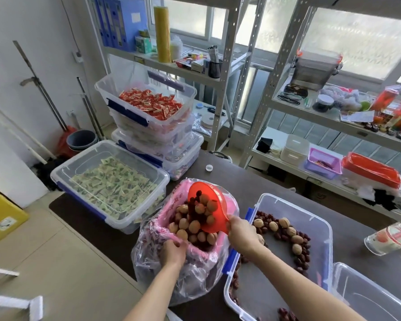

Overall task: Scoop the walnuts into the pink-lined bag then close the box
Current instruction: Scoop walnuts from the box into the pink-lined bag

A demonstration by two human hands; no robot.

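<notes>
The red scoop [206, 209], gripped by the right hand [241, 235], is tipped over the pink-lined bag [195, 258], whose rim is held by the left hand [173, 252]. Walnuts [285, 225] remain in the box [320, 230]; another scoop is probably required.

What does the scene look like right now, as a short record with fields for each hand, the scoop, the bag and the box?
left hand: grips the rim of the pink-lined bag, holding it open
right hand: holds the red scoop by its handle
red scoop: tilted over the bag, walnuts pouring out
clear box: open, some walnuts and red dates left
</notes>
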